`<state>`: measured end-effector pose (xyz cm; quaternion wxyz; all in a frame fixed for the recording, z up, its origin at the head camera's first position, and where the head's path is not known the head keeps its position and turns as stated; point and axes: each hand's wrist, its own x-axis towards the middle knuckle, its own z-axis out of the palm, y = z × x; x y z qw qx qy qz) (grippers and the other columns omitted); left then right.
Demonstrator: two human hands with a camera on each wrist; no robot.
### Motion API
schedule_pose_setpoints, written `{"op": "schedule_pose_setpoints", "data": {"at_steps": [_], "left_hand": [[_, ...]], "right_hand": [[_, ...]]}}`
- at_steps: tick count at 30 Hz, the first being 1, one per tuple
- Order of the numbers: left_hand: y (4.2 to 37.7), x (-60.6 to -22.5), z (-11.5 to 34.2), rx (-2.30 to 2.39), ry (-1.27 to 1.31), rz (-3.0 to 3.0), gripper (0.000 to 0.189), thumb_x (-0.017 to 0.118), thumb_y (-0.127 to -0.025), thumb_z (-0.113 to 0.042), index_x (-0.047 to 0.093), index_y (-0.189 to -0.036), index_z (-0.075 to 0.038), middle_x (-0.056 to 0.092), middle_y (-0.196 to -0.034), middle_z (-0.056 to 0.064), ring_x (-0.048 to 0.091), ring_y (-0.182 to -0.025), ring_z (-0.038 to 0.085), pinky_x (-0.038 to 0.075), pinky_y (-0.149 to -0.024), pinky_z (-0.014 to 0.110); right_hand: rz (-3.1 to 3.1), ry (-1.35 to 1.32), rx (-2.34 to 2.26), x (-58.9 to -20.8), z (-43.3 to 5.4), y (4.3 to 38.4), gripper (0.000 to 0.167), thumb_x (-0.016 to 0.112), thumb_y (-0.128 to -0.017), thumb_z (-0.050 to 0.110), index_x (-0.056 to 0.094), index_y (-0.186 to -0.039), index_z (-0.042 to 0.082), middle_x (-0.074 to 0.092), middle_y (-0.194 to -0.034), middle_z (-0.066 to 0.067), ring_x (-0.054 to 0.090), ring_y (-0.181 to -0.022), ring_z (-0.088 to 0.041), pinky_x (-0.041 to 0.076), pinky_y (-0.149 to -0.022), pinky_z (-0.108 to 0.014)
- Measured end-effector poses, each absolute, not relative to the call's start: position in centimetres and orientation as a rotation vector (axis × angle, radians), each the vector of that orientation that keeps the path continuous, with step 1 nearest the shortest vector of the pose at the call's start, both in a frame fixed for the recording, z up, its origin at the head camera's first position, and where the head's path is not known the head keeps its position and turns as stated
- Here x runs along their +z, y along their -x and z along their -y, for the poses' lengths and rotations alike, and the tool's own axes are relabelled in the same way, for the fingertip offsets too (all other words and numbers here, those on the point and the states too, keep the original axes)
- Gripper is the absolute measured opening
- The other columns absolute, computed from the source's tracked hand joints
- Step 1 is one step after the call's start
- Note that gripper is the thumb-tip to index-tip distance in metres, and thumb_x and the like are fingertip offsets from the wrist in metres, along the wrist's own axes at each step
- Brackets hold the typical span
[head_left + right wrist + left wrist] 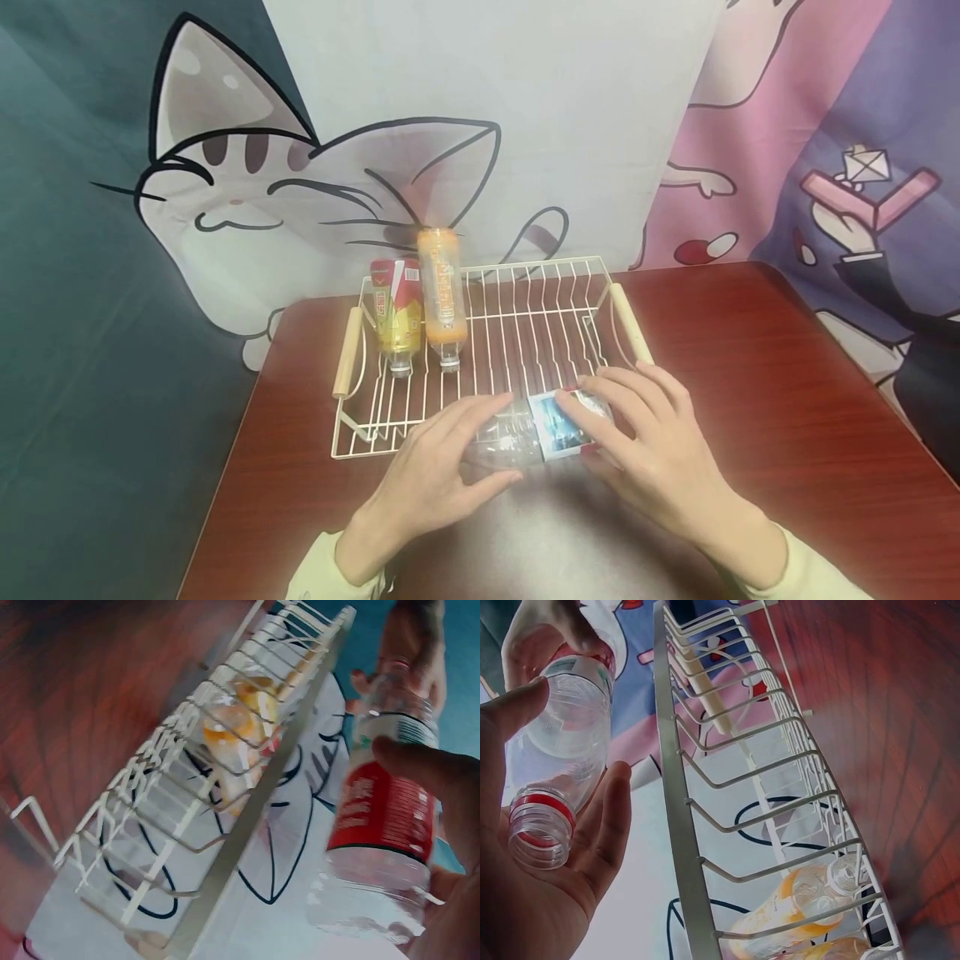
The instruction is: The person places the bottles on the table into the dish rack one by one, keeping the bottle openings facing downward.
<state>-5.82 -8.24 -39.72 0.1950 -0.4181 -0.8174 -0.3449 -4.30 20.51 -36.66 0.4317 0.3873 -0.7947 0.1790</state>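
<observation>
A clear plastic bottle [504, 440] lies sideways between both hands, just above the rack's near edge. My left hand [431, 471] holds its neck end, thumb on one side and fingers on the other. In the left wrist view, the bottle's neck [541, 832] carries a red ring and shows no cap. My right hand [660, 454] grips the other end, over the label. That label [381, 814] looks red in the right wrist view, while a blue-and-white part faces the head camera. The bottle's far side is hidden by the fingers.
A cream wire rack [367, 456] with wooden handles [347, 354] stands on the reddish-brown table [757, 375]. At its left lie a red-and-yellow labelled bottle [397, 308] and an orange-and-clear bottle [444, 287], necks toward me. Behind hangs a cartoon-cat curtain [585, 125].
</observation>
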Motion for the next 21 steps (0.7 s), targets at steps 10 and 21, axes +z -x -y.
{"op": "schedule_pose_setpoints", "data": {"at_steps": [10,21], "left_hand": [[5.7,-39.8,8.3,-1.072,1.072,2.308,0.081,0.097,-0.085,-0.03,0.06,-0.152,-0.004,0.071,-0.143,0.011,0.071,-0.13,0.025,0.058,-0.11,0.04],[5.6,-40.0,8.0,-1.212,0.922,2.238,0.081,0.098,-0.083,-0.027,0.061,-0.152,-0.005,0.072,-0.139,0.01,0.074,-0.111,0.026,0.065,-0.092,0.041]], "right_hand": [[1.774,-0.615,1.782,-35.5,-22.0,3.8,0.076,0.089,-0.093,0.004,0.05,-0.158,-0.007,0.061,-0.149,-0.021,0.055,-0.143,-0.028,0.046,-0.121,-0.032],[1.593,-0.26,2.803,-36.9,-22.1,4.3,0.063,0.056,-0.111,0.005,0.033,-0.169,0.011,0.046,-0.169,-0.01,0.055,-0.147,-0.02,0.049,-0.119,-0.031]]}}
